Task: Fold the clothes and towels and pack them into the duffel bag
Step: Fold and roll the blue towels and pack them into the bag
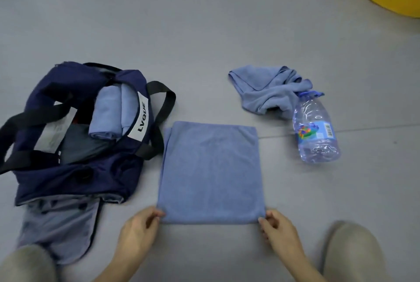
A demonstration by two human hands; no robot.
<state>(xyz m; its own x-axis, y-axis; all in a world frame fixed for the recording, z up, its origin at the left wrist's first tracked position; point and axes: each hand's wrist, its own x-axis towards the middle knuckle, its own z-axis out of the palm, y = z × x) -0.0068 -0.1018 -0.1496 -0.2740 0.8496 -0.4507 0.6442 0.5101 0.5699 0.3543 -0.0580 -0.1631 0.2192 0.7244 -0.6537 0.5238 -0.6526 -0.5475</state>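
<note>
Left hand (pixel 138 225), right hand (pixel 278 228) pinch near corners of folded blue towel (pixel 211 172); duffel bag (pixel 68 179) at 9 o'clock.

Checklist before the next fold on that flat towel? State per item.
1. Left hand pinches the near left corner of the flat towel: ok.
2. Right hand pinches the near right corner: ok.
3. Towel layers aligned: not ok, a layer peeks out along the left edge.
4. Duffel bag open: ok; spare room inside: cannot tell.
5. Water bottle apart from the flat towel: ok.
6. Crumpled towel folded: not ok.
</note>
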